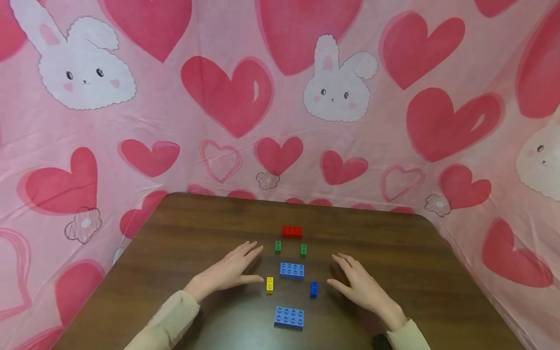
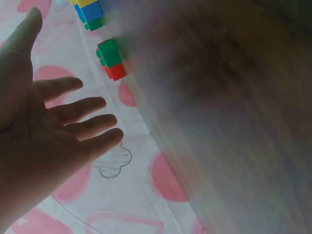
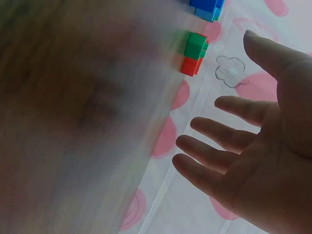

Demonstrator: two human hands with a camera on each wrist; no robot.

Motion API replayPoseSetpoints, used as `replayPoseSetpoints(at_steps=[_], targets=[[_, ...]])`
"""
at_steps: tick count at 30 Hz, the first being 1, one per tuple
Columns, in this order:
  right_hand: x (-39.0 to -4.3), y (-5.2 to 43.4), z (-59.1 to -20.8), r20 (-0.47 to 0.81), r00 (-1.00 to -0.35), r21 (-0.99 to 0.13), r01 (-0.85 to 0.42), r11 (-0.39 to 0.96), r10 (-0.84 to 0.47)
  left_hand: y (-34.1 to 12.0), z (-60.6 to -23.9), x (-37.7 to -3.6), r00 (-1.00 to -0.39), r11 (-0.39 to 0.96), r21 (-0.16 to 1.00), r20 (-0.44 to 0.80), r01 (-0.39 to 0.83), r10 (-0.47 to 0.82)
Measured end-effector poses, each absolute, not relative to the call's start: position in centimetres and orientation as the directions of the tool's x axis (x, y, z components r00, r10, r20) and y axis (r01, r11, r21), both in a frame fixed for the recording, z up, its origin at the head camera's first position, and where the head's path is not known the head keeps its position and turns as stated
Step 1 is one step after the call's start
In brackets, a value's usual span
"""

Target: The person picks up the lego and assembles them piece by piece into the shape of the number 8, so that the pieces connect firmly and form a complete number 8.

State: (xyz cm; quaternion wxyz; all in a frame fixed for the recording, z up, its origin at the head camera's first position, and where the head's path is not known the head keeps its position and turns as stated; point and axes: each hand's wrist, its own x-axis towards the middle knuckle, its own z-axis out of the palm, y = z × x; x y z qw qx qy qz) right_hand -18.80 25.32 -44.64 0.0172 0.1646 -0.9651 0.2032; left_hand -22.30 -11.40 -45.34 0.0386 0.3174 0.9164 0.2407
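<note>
Building bricks lie apart down the middle of the table. Farthest is a red brick (image 1: 291,232), then two small green bricks (image 1: 277,247) side by side. A light blue brick (image 1: 291,271) comes below them, flanked by a small yellow brick (image 1: 269,286) and a small dark blue brick (image 1: 313,289). Nearest the body is another light blue brick (image 1: 289,318). My left hand (image 1: 229,270) is left of the yellow brick, fingers extended and holding nothing. To the right of the dark blue brick, my right hand (image 1: 360,287) also has its fingers extended, holding nothing.
The brown wooden table (image 1: 175,233) has rounded far corners. Behind it and along its sides hangs a pink cloth (image 1: 280,131) printed with hearts and rabbits. A dark band (image 1: 380,341) shows at the right wrist.
</note>
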Motion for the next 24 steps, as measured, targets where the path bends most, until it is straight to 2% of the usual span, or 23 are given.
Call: replayPoseSetpoints(at_steps=[13, 24], targets=[[-17.1, 24.9, -45.1, 0.179, -0.902, -0.377, -0.432, 0.819, -0.394, -10.9, -45.7, -21.4, -0.781, 0.686, 0.468, 0.016, 0.557, 0.624], [-16.2, 24.6, -45.4, 0.145, -0.894, -0.433, -0.442, 0.785, -0.423, -10.1, -45.5, -20.6, -0.764, 0.682, 0.435, 0.02, 0.588, 0.645]])
